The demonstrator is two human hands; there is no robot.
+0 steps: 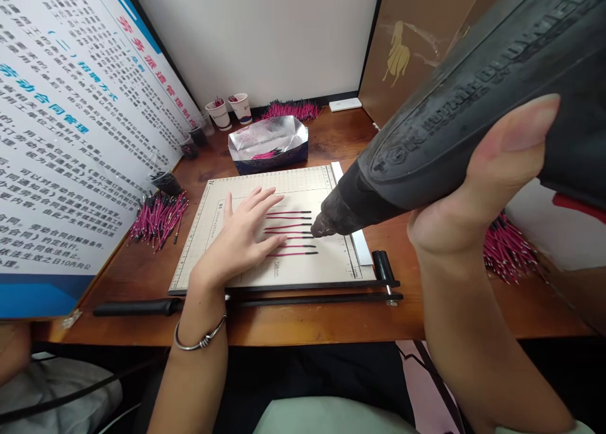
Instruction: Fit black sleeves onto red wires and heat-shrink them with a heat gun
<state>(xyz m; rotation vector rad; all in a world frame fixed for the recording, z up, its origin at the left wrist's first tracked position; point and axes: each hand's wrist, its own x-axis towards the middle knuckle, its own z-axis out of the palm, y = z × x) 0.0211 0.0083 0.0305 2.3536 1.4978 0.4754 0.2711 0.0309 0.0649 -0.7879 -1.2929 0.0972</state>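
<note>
My right hand (478, 175) is wrapped round a black heat gun (426, 118) marked "blower". The gun's nozzle points down and left, over the black tips of several red wires (293, 226) lying in a row. My left hand (243, 235) rests flat with fingers spread, covering the left ends of those wires. Under both wires and hand is a cream paper-cutter board (246, 276) printed with a grid and sizes. Its black cutter handle (137, 308) sticks out to the left along the front edge.
An open foil-lined box (269, 140) holds more red wires. Bundles of wires lie at left (158, 219), at the back (291, 109) and at right (509, 251). Paper cups (241, 109) stand at the back left. A printed panel (71, 125) borders the left side; another person's arm (14, 352) is at lower left.
</note>
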